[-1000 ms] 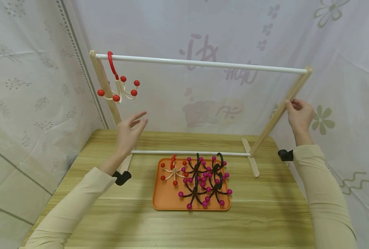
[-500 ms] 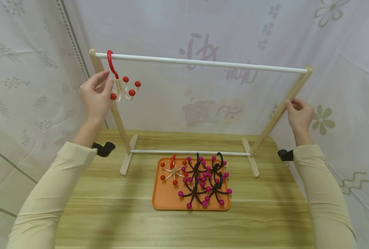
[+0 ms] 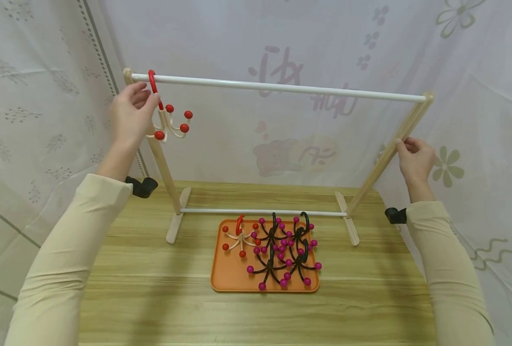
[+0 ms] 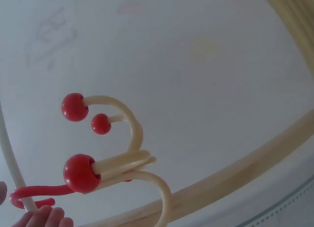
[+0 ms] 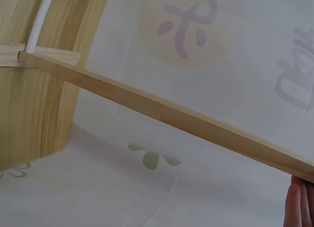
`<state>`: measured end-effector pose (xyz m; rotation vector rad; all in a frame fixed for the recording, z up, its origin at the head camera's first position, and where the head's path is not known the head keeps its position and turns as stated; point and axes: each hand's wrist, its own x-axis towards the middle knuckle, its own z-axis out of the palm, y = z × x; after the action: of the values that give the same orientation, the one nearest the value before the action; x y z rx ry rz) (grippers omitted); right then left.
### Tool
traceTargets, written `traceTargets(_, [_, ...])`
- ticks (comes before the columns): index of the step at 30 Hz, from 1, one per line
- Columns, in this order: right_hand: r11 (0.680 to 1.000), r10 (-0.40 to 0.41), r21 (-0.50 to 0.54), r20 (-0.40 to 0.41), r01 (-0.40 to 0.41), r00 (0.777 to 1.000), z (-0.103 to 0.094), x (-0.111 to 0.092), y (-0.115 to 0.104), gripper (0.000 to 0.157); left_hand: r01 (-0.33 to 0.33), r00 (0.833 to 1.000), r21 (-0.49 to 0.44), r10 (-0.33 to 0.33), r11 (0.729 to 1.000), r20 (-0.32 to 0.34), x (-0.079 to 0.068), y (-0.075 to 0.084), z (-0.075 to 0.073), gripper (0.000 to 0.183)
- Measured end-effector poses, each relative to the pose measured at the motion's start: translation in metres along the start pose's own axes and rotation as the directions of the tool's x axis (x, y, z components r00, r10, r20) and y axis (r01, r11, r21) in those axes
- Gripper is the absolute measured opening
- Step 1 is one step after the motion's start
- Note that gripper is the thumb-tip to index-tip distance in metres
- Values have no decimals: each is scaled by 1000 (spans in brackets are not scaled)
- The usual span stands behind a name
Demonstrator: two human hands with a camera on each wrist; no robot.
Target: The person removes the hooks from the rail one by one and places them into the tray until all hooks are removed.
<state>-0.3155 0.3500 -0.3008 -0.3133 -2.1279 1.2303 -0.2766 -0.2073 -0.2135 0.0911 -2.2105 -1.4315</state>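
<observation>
A cream multi-prong hanger [image 3: 164,122] with red ball tips hangs by its red hook [image 3: 152,82] near the left end of the rack's white top rod [image 3: 256,86]. My left hand [image 3: 130,110] is beside that hook, thumb tip overlapping its stem in the head view. In the left wrist view, the thumb and the curled fingers [image 4: 43,218] stand apart, with the hook [image 4: 46,189] and rod showing between them. My right hand [image 3: 417,161] pinches the rack's right wooden post [image 3: 387,156] about midway up. Its fingers [image 5: 294,207] lie against the post's edge in the right wrist view.
An orange tray [image 3: 227,283] on the wooden table [image 3: 256,319] holds a similar cream-and-red hanger [image 3: 240,239] at left. Several black hangers [image 3: 270,266] with magenta ball tips crowd its right side. The rack's lower white rod [image 3: 256,211] runs behind the tray, and printed curtains surround the table.
My left hand has moved up and left from above the table to the hanging hanger's hook, then a little higher. The hanger has swung slightly. My right hand has stayed on the post.
</observation>
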Motion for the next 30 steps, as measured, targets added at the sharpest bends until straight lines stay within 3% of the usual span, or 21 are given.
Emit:
traceTargets(10, [1000, 12, -6, 20, -12, 1000, -2, 1, 0, 39, 19, 999, 59, -17, 998, -34, 14, 10, 5, 38])
traceTargets(22, [1000, 9, -15, 21, -9, 1000, -1, 1, 0, 40, 24, 998, 98, -19, 995, -52, 19, 12, 9, 33])
traceTargets(30, [1000, 22, -13, 30, -22, 999, -1, 1, 0, 41, -54, 994, 48, 58, 997, -92, 17, 15, 7, 31])
